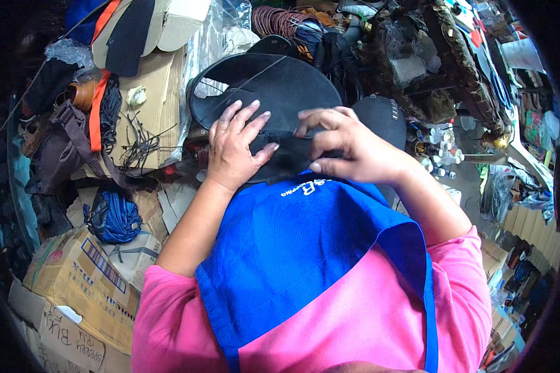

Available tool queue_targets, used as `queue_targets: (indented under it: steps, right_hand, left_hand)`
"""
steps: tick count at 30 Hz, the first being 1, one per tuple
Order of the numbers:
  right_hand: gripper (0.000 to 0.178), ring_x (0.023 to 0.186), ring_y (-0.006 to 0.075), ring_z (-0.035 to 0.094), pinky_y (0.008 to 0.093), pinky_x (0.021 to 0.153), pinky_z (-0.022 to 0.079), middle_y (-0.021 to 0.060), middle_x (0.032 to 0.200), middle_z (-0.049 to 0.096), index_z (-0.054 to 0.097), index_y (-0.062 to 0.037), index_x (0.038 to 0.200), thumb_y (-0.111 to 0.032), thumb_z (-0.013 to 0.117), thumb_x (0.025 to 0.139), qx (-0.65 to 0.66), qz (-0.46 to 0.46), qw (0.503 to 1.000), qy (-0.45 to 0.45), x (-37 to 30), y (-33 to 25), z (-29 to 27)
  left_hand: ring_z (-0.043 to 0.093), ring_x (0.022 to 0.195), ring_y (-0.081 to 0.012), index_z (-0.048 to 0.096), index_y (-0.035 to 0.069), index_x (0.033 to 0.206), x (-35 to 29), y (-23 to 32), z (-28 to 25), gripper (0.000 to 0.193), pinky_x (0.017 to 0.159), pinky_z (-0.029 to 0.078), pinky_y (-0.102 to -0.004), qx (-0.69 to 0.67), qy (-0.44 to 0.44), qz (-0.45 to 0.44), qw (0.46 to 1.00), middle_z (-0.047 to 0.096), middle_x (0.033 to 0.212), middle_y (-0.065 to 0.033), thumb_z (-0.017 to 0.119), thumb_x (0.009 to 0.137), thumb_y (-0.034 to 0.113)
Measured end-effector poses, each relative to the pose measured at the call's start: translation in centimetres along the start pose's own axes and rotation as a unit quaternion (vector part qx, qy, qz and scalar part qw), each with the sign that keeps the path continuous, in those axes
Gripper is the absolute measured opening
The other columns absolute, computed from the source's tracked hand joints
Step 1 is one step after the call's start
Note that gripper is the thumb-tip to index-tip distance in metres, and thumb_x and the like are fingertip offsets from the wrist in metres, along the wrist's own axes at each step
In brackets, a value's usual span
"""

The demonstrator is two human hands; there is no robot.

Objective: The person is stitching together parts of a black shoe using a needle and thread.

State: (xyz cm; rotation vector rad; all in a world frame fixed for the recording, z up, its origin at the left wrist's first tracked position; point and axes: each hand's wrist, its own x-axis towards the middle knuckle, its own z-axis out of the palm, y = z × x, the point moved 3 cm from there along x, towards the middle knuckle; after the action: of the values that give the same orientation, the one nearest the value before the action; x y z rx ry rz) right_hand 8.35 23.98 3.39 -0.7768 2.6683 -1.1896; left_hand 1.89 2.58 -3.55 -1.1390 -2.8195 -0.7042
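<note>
A black piece with a broad curved rim (280,78) lies in front of my chest, and I cannot tell its kind. My left hand (235,146) rests on its near left part with the fingers spread and nothing seen in them. Over its near right part is my right hand (345,143), fingers curled and thumb below them. Motion smears those fingertips, so whether they pinch something is hidden. Dark material (286,158) lies between the two hands, against the top of my blue apron (292,242). Another rounded black piece (379,127) shows beyond my right wrist.
Cardboard (146,93) and a dark strapped bag (68,146) with an orange strip (96,115) are on the left. Below stand a cardboard box (84,286) and a blue bundle (113,216). Coiled cord (286,23) lies at the back; small bottles (438,152) stand at right.
</note>
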Motion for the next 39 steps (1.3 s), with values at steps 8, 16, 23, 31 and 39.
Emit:
queue_targets:
  steps: [8, 16, 23, 31, 39]
  right_hand:
    - [0.017, 0.072, 0.0340, 0.063, 0.0390, 0.069, 0.050, 0.0169, 0.078, 0.064, 0.060, 0.0004, 0.095, -0.015, 0.064, 0.090, 0.140, 0.188, 0.972, -0.018, -0.7, -0.7, 0.0]
    - [0.016, 0.097, 0.0224, 0.063, 0.0397, 0.096, 0.040, 0.0089, 0.086, 0.065, 0.063, -0.0047, 0.089, -0.020, 0.067, 0.089, -0.039, 0.038, 0.998, 0.031, -2.2, -2.3, -3.7]
    - [0.020, 0.080, 0.0067, 0.051, 0.0244, 0.069, 0.043, -0.0024, 0.084, 0.058, 0.058, -0.0033, 0.087, -0.021, 0.063, 0.096, 0.385, 0.184, 0.901, 0.072, -2.4, -0.9, -1.5]
    - [0.022, 0.080, 0.0067, 0.053, 0.0264, 0.079, 0.045, -0.0005, 0.082, 0.060, 0.057, -0.0026, 0.079, -0.017, 0.070, 0.089, 0.078, 0.355, 0.927, -0.087, -4.2, -2.4, -6.7]
    - [0.027, 0.068, 0.0044, 0.049, 0.0212, 0.063, 0.039, -0.0039, 0.074, 0.056, 0.054, -0.0085, 0.075, -0.025, 0.069, 0.091, 0.472, 0.205, 0.847, 0.132, -3.7, 0.2, -4.9]
  left_hand:
    - [0.045, 0.130, -0.0269, 0.068, 0.021, 0.120, -0.4, -0.2, -0.2, 0.056, 0.105, 0.036, -0.0444, -0.006, 0.019, 0.010, 1.000, 0.056, 0.137, -0.0009, 0.079, 0.069, 0.039]
    - [0.044, 0.131, -0.0292, 0.068, 0.018, 0.120, 0.0, 0.1, 0.0, 0.057, 0.107, 0.034, -0.0466, 0.009, 0.017, 0.016, 1.000, 0.057, 0.136, -0.0018, 0.079, 0.069, 0.043]
    - [0.042, 0.134, -0.0330, 0.068, 0.016, 0.119, 1.3, -0.3, -0.2, 0.062, 0.109, 0.033, -0.0485, 0.028, 0.049, 0.021, 0.998, 0.059, 0.133, -0.0040, 0.077, 0.069, 0.052]
    - [0.042, 0.135, -0.0330, 0.067, 0.014, 0.122, 2.6, -0.5, -0.4, 0.064, 0.110, 0.032, -0.0479, 0.040, 0.022, 0.045, 0.998, 0.060, 0.133, -0.0071, 0.077, 0.071, 0.052]
    - [0.044, 0.134, -0.0333, 0.068, 0.012, 0.120, 3.0, -0.9, -0.1, 0.067, 0.111, 0.031, -0.0477, 0.049, 0.017, 0.005, 0.999, 0.059, 0.134, -0.0079, 0.077, 0.070, 0.055]
